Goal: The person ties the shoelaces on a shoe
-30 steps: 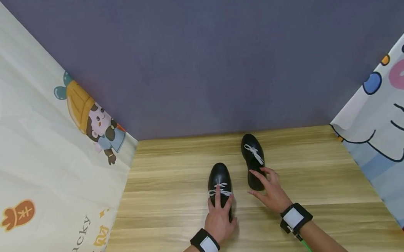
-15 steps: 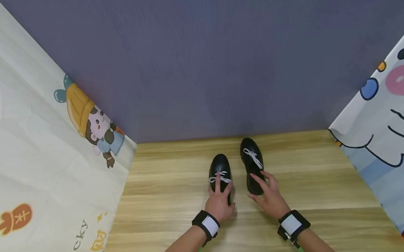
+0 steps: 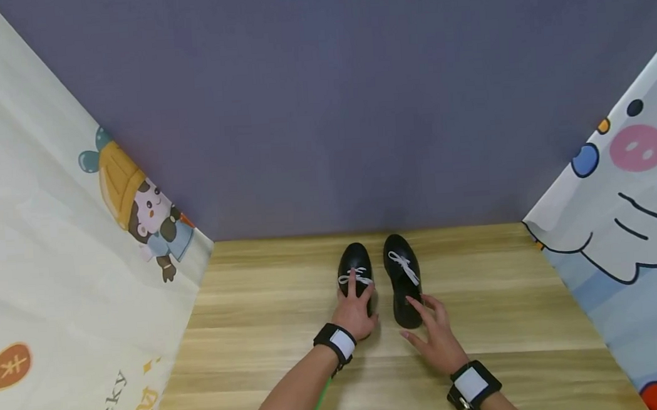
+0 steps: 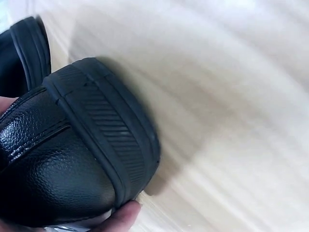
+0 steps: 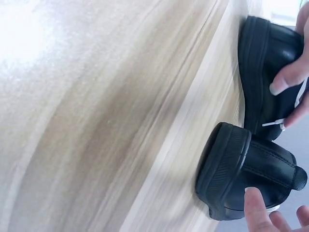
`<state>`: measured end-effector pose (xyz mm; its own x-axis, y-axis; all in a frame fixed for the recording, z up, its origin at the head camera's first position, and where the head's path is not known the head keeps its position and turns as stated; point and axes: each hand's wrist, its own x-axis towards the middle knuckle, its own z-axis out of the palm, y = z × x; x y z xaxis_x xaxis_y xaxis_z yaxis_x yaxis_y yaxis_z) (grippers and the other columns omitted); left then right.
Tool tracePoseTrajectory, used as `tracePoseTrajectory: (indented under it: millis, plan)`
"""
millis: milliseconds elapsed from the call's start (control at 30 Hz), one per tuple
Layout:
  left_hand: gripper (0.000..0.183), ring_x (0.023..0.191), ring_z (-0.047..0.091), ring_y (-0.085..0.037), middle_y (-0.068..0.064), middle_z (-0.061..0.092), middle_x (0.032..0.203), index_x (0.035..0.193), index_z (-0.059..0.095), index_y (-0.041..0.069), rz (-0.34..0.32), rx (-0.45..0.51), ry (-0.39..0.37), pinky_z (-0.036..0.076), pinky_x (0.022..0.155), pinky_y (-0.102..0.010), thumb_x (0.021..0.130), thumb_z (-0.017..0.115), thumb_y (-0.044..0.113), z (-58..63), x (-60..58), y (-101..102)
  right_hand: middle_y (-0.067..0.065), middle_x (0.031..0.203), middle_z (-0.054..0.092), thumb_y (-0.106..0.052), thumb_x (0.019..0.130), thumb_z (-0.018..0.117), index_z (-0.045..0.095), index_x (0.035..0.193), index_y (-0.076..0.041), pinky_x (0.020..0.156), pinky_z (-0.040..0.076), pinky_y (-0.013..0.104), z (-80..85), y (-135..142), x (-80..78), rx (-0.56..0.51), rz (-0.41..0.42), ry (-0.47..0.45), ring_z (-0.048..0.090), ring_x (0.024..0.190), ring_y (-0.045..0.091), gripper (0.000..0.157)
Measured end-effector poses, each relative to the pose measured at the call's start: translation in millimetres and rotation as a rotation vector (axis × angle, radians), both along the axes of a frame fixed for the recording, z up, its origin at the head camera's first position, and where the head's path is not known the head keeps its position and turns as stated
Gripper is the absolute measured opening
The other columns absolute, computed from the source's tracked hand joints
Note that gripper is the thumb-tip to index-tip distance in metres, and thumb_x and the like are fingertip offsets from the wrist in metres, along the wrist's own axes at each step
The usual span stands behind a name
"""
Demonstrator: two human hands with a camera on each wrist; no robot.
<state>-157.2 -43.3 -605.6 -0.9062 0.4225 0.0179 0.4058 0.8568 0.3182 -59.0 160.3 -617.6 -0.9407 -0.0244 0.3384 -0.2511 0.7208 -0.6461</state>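
Note:
Two black lace-up shoes with white laces lie side by side on the wood-grain surface, toes facing the dark wall. My left hand (image 3: 355, 316) grips the left shoe (image 3: 354, 255) from above, one finger along its laces and the thumb at its side. The left wrist view has this shoe's ribbed heel (image 4: 116, 125) close up. My right hand (image 3: 440, 342) is at the heel end of the right shoe (image 3: 396, 248), fingers spread and thumb apart. In the right wrist view a fingertip is in front of that shoe's heel (image 5: 227, 169); whether it touches is unclear.
A dark blue-grey wall (image 3: 322, 105) rises just beyond the toes. White printed sheets flank the surface, the left sheet (image 3: 54, 247) with a cartoon figure and the right sheet (image 3: 618, 225) with a pink snout. Both wrists wear black straps.
My left hand has slid the left shoe forward, so its toe is now almost level with the right shoe's. The right hand stays by the right shoe's heel. The head view has shifted slightly.

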Motion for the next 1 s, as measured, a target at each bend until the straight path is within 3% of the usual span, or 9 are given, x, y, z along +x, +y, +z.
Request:
tracePoseTrajectory:
  millis: [300,533,767,867,1000]
  plan:
    - [0.068,0.127,0.039,-0.064,-0.016,0.009,0.166,0.148,0.049,0.028,0.001,0.01,-0.03,0.049,0.047,-0.037,0.087,0.076,0.036,5.0,-22.0,11,0.027,0.141,0.033,-0.009,0.076,0.087,0.045,0.148,-0.012,0.08,0.054,0.043,-4.4,2,6.6,-0.009,-0.001,0.038,0.044,0.121,0.035,0.083]
    - [0.067,0.127,0.04,-0.064,-0.016,0.008,0.166,0.149,0.049,0.027,0.039,0.023,-0.017,0.049,0.046,-0.037,0.088,0.076,0.038,1.4,-27.3,8,0.026,0.139,0.035,-0.01,0.077,0.087,0.045,0.148,-0.011,0.079,0.053,0.036,-8.2,2,5.0,0.0,0.047,0.03,0.049,0.115,0.03,0.084]
    - [0.062,0.121,0.052,-0.056,-0.021,0.02,0.163,0.152,0.044,0.027,0.028,0.158,0.081,0.053,0.055,-0.043,0.096,0.062,0.049,-3.3,-17.2,-11,0.027,0.136,0.039,-0.013,0.075,0.089,0.044,0.149,-0.013,0.081,0.053,0.049,-9.3,5,-5.1,0.095,0.067,0.088,0.048,0.119,0.039,0.086]
    - [0.061,0.122,0.055,-0.048,-0.02,0.023,0.163,0.155,0.039,0.029,0.006,0.175,0.087,0.056,0.071,-0.049,0.101,0.051,0.053,-4.6,-7.2,-20,0.027,0.134,0.041,-0.014,0.075,0.089,0.043,0.149,-0.012,0.084,0.052,0.054,-8.2,13,-7.9,0.15,0.07,0.098,0.048,0.119,0.042,0.087]
    - [0.066,0.129,0.049,-0.049,-0.018,0.026,0.163,0.158,0.033,0.025,0.025,0.19,0.088,0.05,0.09,-0.059,0.102,0.044,0.058,-3.3,0.6,-37,0.028,0.134,0.041,-0.013,0.077,0.087,0.043,0.149,-0.01,0.084,0.051,0.057,-0.7,31,-12.7,0.177,0.052,0.074,0.046,0.119,0.045,0.084]
